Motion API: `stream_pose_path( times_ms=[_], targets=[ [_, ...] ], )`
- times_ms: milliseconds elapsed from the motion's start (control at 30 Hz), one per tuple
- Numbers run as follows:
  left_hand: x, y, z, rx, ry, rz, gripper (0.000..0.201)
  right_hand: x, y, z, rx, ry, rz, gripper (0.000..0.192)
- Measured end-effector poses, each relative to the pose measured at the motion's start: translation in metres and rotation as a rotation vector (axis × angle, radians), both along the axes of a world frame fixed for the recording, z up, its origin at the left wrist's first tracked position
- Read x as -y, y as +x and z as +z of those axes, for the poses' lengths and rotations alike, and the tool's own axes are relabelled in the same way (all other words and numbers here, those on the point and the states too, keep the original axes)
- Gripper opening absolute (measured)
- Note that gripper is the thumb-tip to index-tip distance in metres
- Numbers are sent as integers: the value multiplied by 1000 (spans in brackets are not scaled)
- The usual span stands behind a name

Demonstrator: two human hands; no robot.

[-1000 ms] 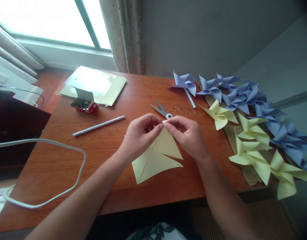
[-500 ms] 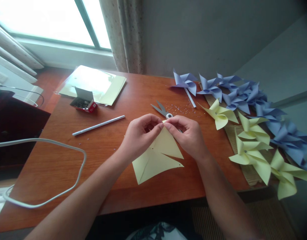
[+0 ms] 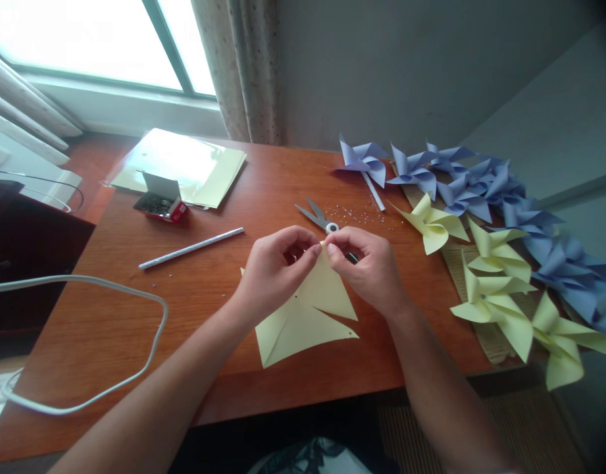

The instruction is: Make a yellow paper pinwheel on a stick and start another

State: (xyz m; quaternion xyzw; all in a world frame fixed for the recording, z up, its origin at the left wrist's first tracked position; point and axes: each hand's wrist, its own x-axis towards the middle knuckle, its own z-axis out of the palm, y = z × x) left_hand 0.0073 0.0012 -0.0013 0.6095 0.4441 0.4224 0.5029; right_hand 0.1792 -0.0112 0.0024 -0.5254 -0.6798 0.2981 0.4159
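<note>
Both my hands meet over a yellow paper sheet (image 3: 303, 316) that is slit in from its corners and has small holes near its centre and at one point. My left hand (image 3: 283, 263) pinches the sheet's far tip between thumb and finger. Right beside it, my right hand (image 3: 364, 260) pinches at the same tip, thumb and forefinger pressed together. Whether a small item sits between the fingertips is hidden. Just beyond the hands lie scissors (image 3: 315, 216) with blades spread, their handles partly covered by my right hand.
A paper straw (image 3: 191, 248) lies at left, near an open red box (image 3: 164, 207) of small dark pieces and a stack of yellow paper (image 3: 224, 174). Purple pinwheels (image 3: 414, 170) and yellow pinwheels (image 3: 495, 299) line the right. A white cable (image 3: 159, 322) loops at left; scraps (image 3: 362, 214) dot the table.
The yellow sheet has shifted slightly left and down beneath my hands. Both hands keep their pinch at its tip. The whole view has drifted a little.
</note>
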Motion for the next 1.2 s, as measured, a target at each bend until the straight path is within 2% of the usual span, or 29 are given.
stream_pose_path(
  times_ms=[200,400,733,1200],
  targets=[
    [-1,-1,-2,0,4,14,16,0,0,0,-146,-67,10,8],
    [0,-2,-1,-33,37,-5,13,0,-1,-1,-103,-44,1,7],
    [0,-2,6,-170,192,2,11,0,-1,-1,-21,-3,11,6],
    [-2,-5,3,-169,140,-36,12,0,-1,0,-34,4,1,6]
  ],
)
